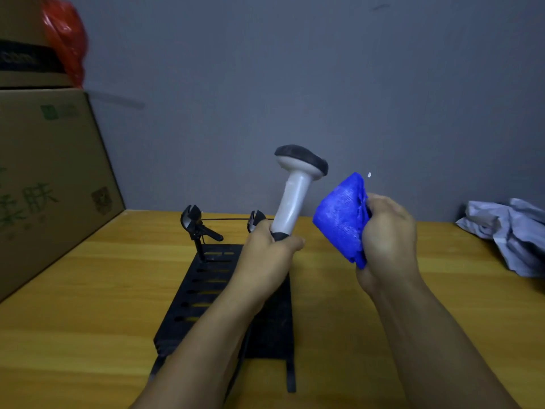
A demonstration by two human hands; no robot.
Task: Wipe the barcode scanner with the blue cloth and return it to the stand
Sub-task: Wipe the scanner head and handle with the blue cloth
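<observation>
Blue cloth bunched in my right grip, just beside the scanner; left grip clamps its handle above the stand. Wipe head first, firm strokes.

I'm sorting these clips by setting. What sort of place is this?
Probably a stockroom or shop back room: a wooden table against a bare grey wall, stacked cardboard boxes, and a barcode scanner above its black stand.

The place looked like a storeroom or shop back room: stacked printed cardboard boxes stood against a bare grey wall, a red plastic bag sat above, beside a plain wooden counter
</observation>
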